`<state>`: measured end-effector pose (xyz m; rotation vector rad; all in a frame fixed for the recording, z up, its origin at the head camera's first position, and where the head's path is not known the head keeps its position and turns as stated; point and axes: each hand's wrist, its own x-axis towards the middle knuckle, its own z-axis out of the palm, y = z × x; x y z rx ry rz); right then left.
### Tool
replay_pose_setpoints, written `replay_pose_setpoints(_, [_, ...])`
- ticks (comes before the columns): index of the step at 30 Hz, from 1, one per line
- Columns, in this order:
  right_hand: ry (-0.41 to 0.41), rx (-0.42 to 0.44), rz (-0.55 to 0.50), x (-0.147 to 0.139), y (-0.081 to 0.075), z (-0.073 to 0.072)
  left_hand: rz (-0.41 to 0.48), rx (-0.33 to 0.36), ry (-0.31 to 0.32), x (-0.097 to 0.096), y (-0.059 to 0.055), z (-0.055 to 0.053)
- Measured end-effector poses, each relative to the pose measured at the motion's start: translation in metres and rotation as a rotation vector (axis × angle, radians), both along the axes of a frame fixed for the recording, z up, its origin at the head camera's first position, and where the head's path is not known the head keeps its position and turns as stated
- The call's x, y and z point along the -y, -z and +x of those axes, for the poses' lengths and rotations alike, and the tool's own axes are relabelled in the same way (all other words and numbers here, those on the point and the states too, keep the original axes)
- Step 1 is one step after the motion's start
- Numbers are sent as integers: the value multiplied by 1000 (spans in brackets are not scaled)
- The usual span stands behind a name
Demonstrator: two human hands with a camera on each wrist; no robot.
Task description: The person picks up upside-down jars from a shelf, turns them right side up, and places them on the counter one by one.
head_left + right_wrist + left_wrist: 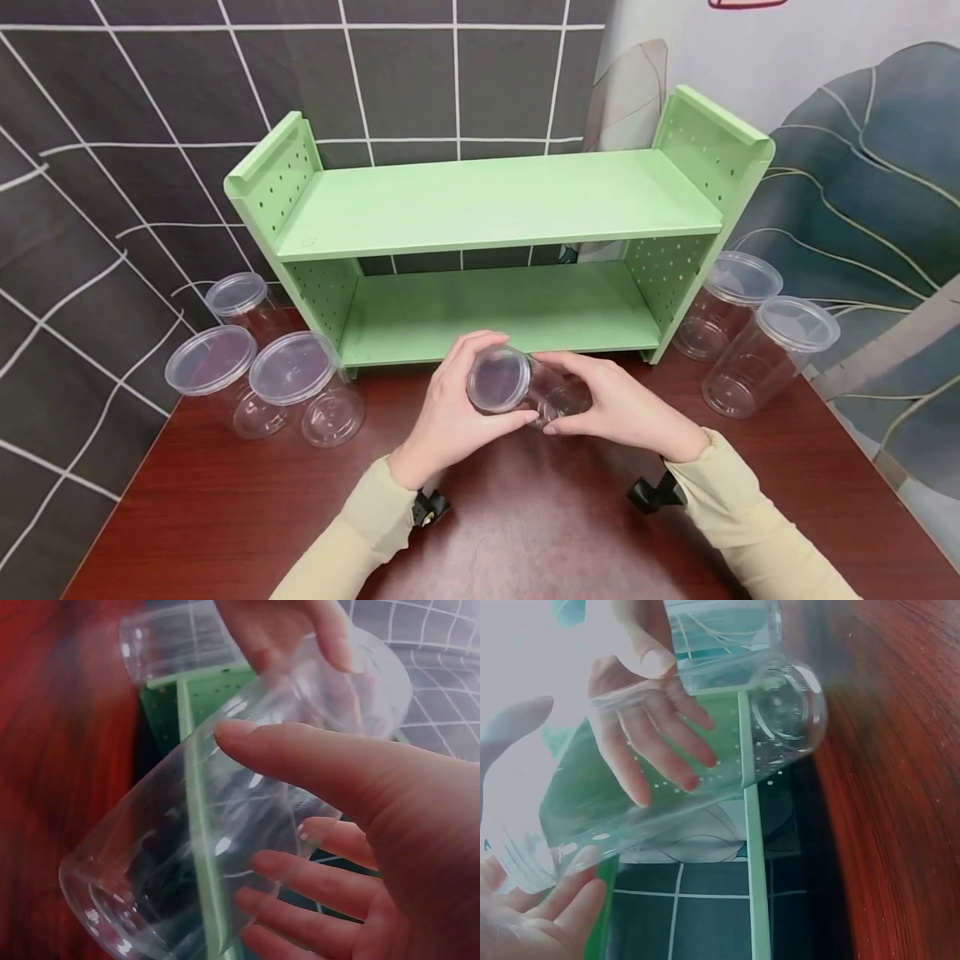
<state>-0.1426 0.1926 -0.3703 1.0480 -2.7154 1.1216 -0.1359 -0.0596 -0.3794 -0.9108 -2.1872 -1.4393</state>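
Observation:
A clear plastic jar [557, 395] is held tilted above the table, its lidded end turned to the left. My left hand [450, 408] grips it around the translucent lid [498, 380], thumb on the near side. Around the body, toward the base, my right hand [618, 406] holds it between thumb and fingers. In the right wrist view, the right thumb [292, 750] lies over the jar wall and the fingers show through the clear plastic. The left wrist view shows the jar's round base [787, 709] pointing away from the left hand [555, 915].
Behind the hands stands a green two-tier shelf [487, 204] with perforated side panels. Three lidded clear jars, one in front [294, 368], stand left of it. Two more, the nearer one [797, 325] among them, stand at its right, all on the reddish-brown table [525, 533].

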Motion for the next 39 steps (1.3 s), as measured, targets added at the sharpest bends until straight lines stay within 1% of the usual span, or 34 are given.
replay_pose_setpoints(3, [-16,19,-24,3,4,0,3,-5,16,1,-2,1])
replay_pose_setpoints(8, [-16,0,-37,7,7,1,-23,10,29,4,-5,3])
replay_pose_setpoints(10, [-12,0,-42,7,9,1,-25,6,32,7,-8,4])
replay_pose_setpoints(12, [-5,12,-50,7,10,1,-10,-10,16,12,-12,5])
replay_pose_setpoints(13, [0,20,-56,7,10,2,14,-31,-1,16,-15,4])
replay_pose_setpoints(14, [6,29,-63,7,10,2,43,-45,-24,20,-18,3])
replay_pose_setpoints(16, [21,47,-80,5,10,2,117,-76,-100,31,-26,1])
replay_pose_setpoints(19, [38,77,-111,3,11,3,240,-128,-249,48,-42,-1])
replay_pose_setpoints(21, [48,93,-125,1,11,3,305,-141,-356,57,-56,1])
replay_pose_setpoints(23, [54,99,-133,0,11,2,362,-159,-446,64,-72,6])
replay_pose_setpoints(25, [60,96,-135,-1,11,2,419,-155,-523,70,-86,10])
replay_pose_setpoints(27, [66,85,-135,-2,11,1,459,-157,-584,77,-94,11])
replay_pose_setpoints(29, [71,73,-142,-4,11,0,468,-172,-645,87,-98,9])
replay_pose_setpoints(30, [73,68,-146,-5,11,0,474,-166,-674,92,-99,7])
replay_pose_setpoints(33, [80,39,-154,-9,11,0,423,-141,-749,111,-95,-5])
replay_pose_setpoints(35, [89,17,-158,-12,11,0,388,-88,-780,124,-90,-15])
replay_pose_setpoints(36, [95,8,-160,-13,10,-1,372,-53,-785,129,-88,-19])
replay_pose_setpoints(39, [117,-6,-173,-17,9,-1,322,40,-781,140,-82,-29])
